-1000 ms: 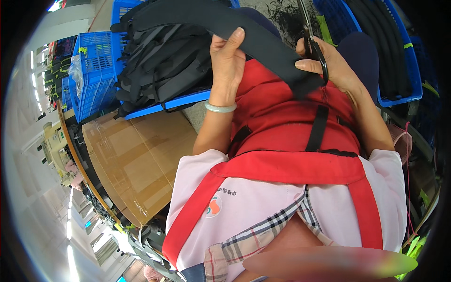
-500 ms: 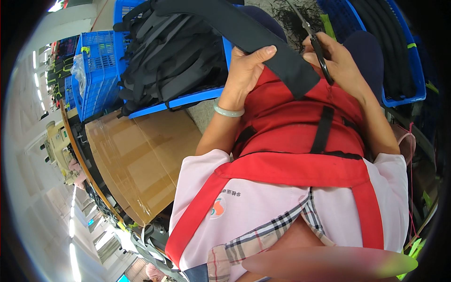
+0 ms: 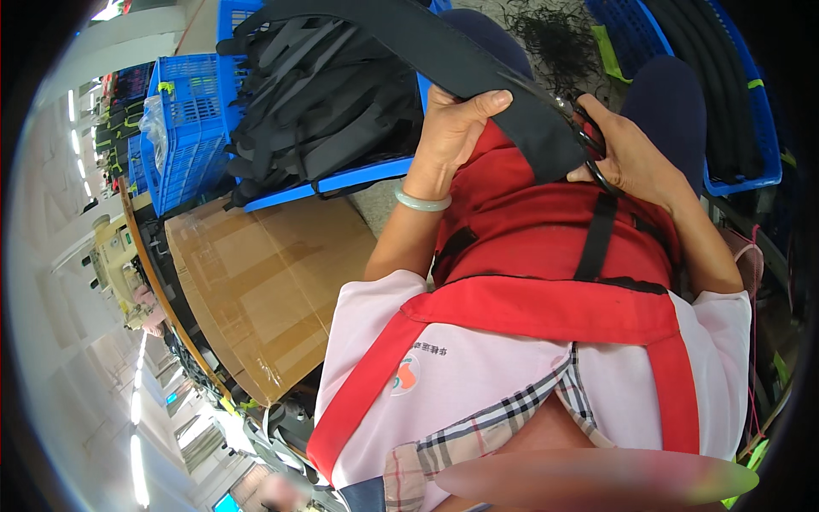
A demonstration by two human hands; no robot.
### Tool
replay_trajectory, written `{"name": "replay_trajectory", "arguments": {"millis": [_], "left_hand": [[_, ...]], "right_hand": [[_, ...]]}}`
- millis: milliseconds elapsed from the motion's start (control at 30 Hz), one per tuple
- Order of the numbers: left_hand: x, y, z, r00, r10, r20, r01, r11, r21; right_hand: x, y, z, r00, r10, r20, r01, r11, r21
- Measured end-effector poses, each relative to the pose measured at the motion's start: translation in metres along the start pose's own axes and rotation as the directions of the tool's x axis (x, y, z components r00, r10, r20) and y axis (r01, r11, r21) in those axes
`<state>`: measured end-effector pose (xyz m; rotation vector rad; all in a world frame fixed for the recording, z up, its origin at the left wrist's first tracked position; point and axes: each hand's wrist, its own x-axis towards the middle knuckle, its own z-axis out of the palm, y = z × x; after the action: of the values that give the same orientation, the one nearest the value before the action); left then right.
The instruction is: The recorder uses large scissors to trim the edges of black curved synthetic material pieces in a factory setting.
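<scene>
A wide black padded fabric strap point(image 3: 542, 141) stretches from the upper left down across my lap. My left hand point(image 3: 452, 132) is closed on it, thumb on top and the other fingers underneath. The strap's squared end lies over my red apron point(image 3: 529, 252), close to my right hand point(image 3: 636, 154). That hand is closed around the dark handles of a pair of scissors point(image 3: 587, 136). The scissors' metal blades point up and left, along the strap's far edge. Motion blurs the blades, so I cannot tell whether they touch the fabric.
Left of the strap, a blue crate point(image 3: 341, 177) is heaped with similar black straps point(image 3: 316, 111). Another blue crate point(image 3: 183, 128) and a cardboard box point(image 3: 273, 282) stand farther left. At the right is a blue crate point(image 3: 751, 182) of long black pieces. Black scraps point(image 3: 550, 47) litter the floor ahead.
The scissors have swung from pointing away, clear of the strap, to lying along its far edge. My right hand has turned and shifted slightly right. My left hand keeps its hold.
</scene>
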<state>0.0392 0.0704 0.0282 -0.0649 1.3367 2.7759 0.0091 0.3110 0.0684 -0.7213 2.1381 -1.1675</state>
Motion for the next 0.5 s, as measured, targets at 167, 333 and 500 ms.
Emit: {"name": "replay_trajectory", "arguments": {"millis": [167, 333, 500], "left_hand": [[-0.001, 0.003, -0.003, 1.000, 0.024, 0.021, -0.024, 1.000, -0.005], [-0.001, 0.002, -0.007, 1.000, 0.011, 0.023, -0.012, 1.000, 0.012], [-0.001, -0.002, -0.007, 0.998, 0.000, 0.057, -0.004, 0.998, 0.056]], "right_hand": [[0.007, 0.006, 0.008, 0.997, 0.070, 0.015, -0.070, 0.998, 0.002], [0.009, 0.021, 0.018, 0.998, -0.023, -0.053, 0.023, 1.000, -0.004], [0.014, 0.029, 0.016, 0.997, 0.000, -0.077, -0.007, 0.996, -0.084]]}}
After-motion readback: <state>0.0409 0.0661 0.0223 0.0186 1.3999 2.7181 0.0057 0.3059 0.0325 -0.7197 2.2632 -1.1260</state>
